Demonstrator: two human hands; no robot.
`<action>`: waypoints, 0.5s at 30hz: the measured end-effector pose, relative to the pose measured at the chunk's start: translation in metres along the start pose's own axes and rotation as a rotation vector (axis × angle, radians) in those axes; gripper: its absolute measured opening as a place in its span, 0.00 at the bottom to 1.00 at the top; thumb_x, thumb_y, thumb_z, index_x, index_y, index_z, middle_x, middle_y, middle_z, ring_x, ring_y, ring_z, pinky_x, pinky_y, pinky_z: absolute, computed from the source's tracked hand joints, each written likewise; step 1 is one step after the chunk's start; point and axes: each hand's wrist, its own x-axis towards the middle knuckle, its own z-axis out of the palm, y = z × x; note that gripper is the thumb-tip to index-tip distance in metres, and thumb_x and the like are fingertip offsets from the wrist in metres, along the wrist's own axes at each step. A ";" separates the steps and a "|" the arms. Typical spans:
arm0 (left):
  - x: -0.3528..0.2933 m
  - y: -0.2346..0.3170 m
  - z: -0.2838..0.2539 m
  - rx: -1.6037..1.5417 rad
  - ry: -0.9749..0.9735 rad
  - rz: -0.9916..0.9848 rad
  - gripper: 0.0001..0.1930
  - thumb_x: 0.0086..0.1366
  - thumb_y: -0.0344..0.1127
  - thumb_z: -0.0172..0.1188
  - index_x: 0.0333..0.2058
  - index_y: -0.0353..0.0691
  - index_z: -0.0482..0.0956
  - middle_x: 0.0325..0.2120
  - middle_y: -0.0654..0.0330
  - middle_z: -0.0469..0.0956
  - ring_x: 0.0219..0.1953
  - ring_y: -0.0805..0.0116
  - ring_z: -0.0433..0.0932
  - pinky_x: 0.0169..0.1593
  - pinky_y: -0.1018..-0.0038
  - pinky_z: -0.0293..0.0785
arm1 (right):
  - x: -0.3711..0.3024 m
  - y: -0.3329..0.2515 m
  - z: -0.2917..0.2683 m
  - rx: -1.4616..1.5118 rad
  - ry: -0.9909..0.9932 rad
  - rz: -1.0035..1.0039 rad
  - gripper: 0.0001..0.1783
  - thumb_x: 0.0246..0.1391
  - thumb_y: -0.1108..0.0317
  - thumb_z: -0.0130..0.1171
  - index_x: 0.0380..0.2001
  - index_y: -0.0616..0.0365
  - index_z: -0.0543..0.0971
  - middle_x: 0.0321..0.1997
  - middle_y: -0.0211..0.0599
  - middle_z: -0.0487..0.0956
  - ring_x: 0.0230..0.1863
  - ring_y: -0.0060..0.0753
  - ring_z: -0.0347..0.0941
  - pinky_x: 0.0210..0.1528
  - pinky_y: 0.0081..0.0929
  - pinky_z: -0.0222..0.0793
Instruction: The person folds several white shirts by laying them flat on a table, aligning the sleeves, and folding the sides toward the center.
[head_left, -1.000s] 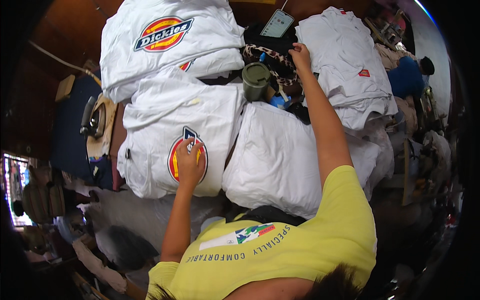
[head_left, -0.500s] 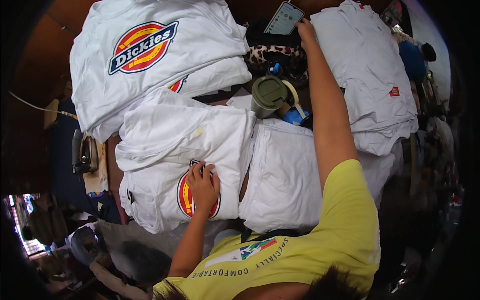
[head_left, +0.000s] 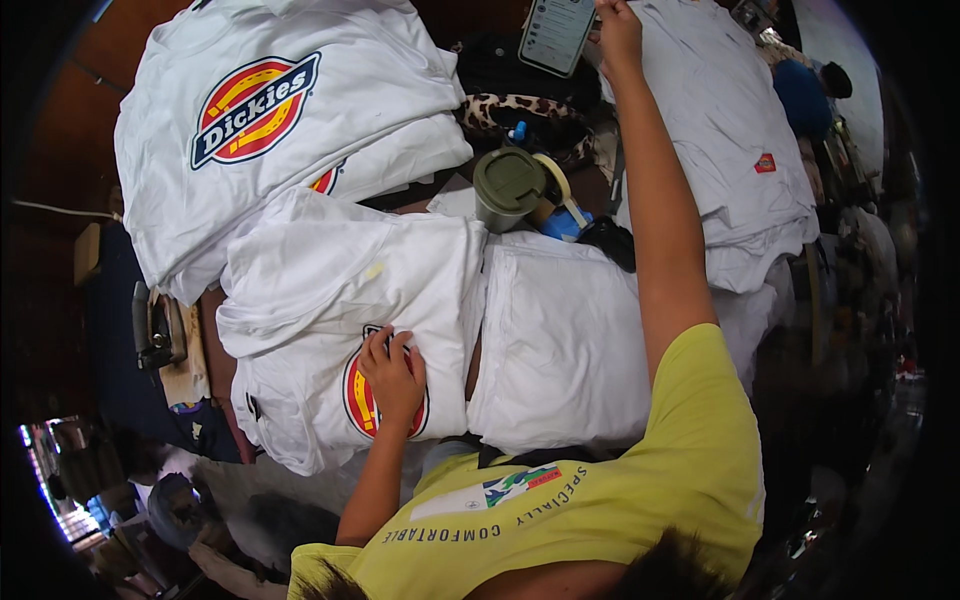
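Note:
My left hand rests on a folded white T-shirt in front of me, fingers a little bent and apart over its round red, yellow and blue print. A small yellowish mark shows higher up on that shirt. At the far end of my stretched-out right arm, my right hand has its fingers closed at the right edge of a smartphone with a lit screen. The phone's top runs out of the picture, and part of the grip is hidden. Below it lies a leopard-print cloth item.
A stack of printed white T-shirts fills the far left. Folded white garments lie beside the near shirt, and another white pile stands at right. Between them are a green lidded tumbler and a tape roll. An iron sits at left.
The phone has turned more upright and shifted with my right hand, now partly past the top edge. A dark object beside the tape has come into view. My left hand stays on the shirt.

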 end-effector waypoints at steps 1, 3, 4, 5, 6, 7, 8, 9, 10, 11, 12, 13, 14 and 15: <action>-0.002 0.000 0.000 0.007 0.012 -0.008 0.11 0.53 0.33 0.54 0.37 0.41 0.72 0.44 0.55 0.66 0.51 0.52 0.60 0.52 0.57 0.54 | -0.009 -0.004 -0.005 -0.050 -0.045 -0.034 0.05 0.45 0.71 0.51 0.27 0.59 0.73 0.22 0.27 0.70 0.24 0.18 0.63 0.28 0.19 0.61; -0.004 -0.001 0.001 -0.035 0.018 -0.028 0.11 0.52 0.32 0.54 0.36 0.42 0.73 0.44 0.55 0.66 0.51 0.53 0.60 0.52 0.57 0.54 | -0.033 -0.018 -0.030 -0.175 -0.117 -0.103 0.12 0.56 0.61 0.48 0.32 0.59 0.73 0.24 0.22 0.70 0.26 0.13 0.62 0.31 0.16 0.62; -0.003 0.001 0.001 -0.059 0.015 -0.028 0.10 0.52 0.32 0.54 0.36 0.42 0.73 0.44 0.55 0.66 0.51 0.53 0.59 0.52 0.56 0.53 | -0.051 -0.023 -0.043 -0.204 -0.114 -0.057 0.12 0.56 0.61 0.48 0.30 0.60 0.73 0.23 0.24 0.70 0.26 0.13 0.62 0.31 0.17 0.62; 0.000 0.005 -0.001 -0.077 0.073 -0.004 0.11 0.50 0.27 0.54 0.35 0.41 0.73 0.42 0.55 0.67 0.48 0.53 0.63 0.50 0.60 0.58 | -0.072 -0.021 -0.054 -0.231 -0.118 -0.008 0.13 0.56 0.60 0.48 0.28 0.61 0.73 0.21 0.26 0.70 0.25 0.14 0.62 0.31 0.18 0.61; 0.005 0.012 -0.001 -0.192 0.061 0.035 0.11 0.50 0.25 0.54 0.35 0.40 0.73 0.42 0.54 0.67 0.47 0.53 0.64 0.49 0.62 0.59 | -0.094 -0.019 -0.065 -0.258 -0.120 0.043 0.15 0.55 0.60 0.48 0.26 0.61 0.73 0.20 0.27 0.70 0.25 0.15 0.62 0.32 0.19 0.61; 0.011 0.022 -0.001 -0.308 0.045 0.075 0.11 0.51 0.23 0.54 0.35 0.39 0.73 0.42 0.54 0.68 0.45 0.53 0.65 0.48 0.65 0.61 | -0.117 -0.018 -0.079 -0.249 -0.116 0.100 0.14 0.56 0.60 0.48 0.26 0.61 0.72 0.21 0.27 0.70 0.26 0.15 0.63 0.32 0.18 0.61; 0.017 0.035 -0.002 -0.423 0.025 0.106 0.11 0.51 0.22 0.54 0.35 0.38 0.73 0.41 0.53 0.68 0.44 0.53 0.67 0.47 0.67 0.62 | -0.140 -0.017 -0.091 -0.240 -0.116 0.162 0.14 0.56 0.61 0.48 0.26 0.61 0.72 0.22 0.27 0.70 0.27 0.14 0.63 0.33 0.17 0.61; 0.027 0.054 0.000 -0.556 -0.044 0.222 0.13 0.51 0.21 0.54 0.37 0.37 0.72 0.42 0.52 0.68 0.42 0.54 0.68 0.45 0.69 0.65 | -0.159 -0.020 -0.100 -0.230 -0.121 0.219 0.13 0.56 0.62 0.48 0.26 0.61 0.72 0.22 0.27 0.70 0.28 0.14 0.64 0.34 0.17 0.61; 0.038 0.078 -0.001 -0.691 -0.117 0.335 0.14 0.51 0.21 0.55 0.39 0.36 0.72 0.42 0.51 0.68 0.41 0.54 0.70 0.43 0.71 0.67 | -0.177 -0.028 -0.106 -0.123 -0.120 0.289 0.12 0.56 0.62 0.47 0.27 0.61 0.72 0.24 0.27 0.71 0.28 0.15 0.64 0.34 0.17 0.62; 0.046 0.105 -0.004 -0.800 -0.224 0.312 0.18 0.51 0.22 0.55 0.43 0.36 0.69 0.42 0.50 0.68 0.40 0.56 0.71 0.42 0.71 0.68 | -0.194 -0.035 -0.108 -0.011 -0.120 0.357 0.12 0.57 0.63 0.47 0.28 0.61 0.72 0.25 0.27 0.71 0.29 0.16 0.65 0.34 0.17 0.62; 0.052 0.130 -0.002 -0.908 -0.329 0.290 0.23 0.51 0.23 0.56 0.48 0.37 0.66 0.43 0.50 0.68 0.40 0.58 0.72 0.42 0.71 0.69 | -0.209 -0.040 -0.110 0.104 -0.116 0.421 0.11 0.57 0.64 0.47 0.29 0.61 0.72 0.26 0.27 0.72 0.30 0.17 0.66 0.35 0.16 0.63; 0.052 0.148 0.011 -0.990 -0.354 0.173 0.27 0.51 0.23 0.57 0.52 0.36 0.61 0.42 0.50 0.69 0.41 0.60 0.72 0.43 0.71 0.69 | -0.221 -0.042 -0.113 0.130 -0.097 0.431 0.09 0.57 0.66 0.46 0.32 0.61 0.71 0.29 0.28 0.73 0.31 0.18 0.67 0.36 0.16 0.64; 0.054 0.159 0.024 -1.065 -0.374 0.057 0.32 0.52 0.24 0.57 0.55 0.36 0.56 0.42 0.50 0.69 0.41 0.63 0.72 0.44 0.72 0.69 | -0.231 -0.042 -0.116 0.188 -0.082 0.487 0.09 0.57 0.65 0.46 0.32 0.61 0.71 0.29 0.28 0.73 0.31 0.19 0.68 0.36 0.17 0.64; 0.060 0.164 0.032 -1.125 -0.469 -0.003 0.33 0.52 0.24 0.57 0.56 0.35 0.55 0.42 0.50 0.70 0.41 0.64 0.72 0.44 0.72 0.70 | -0.240 -0.040 -0.120 0.246 -0.067 0.537 0.09 0.57 0.65 0.46 0.32 0.61 0.71 0.30 0.29 0.73 0.32 0.19 0.68 0.37 0.17 0.65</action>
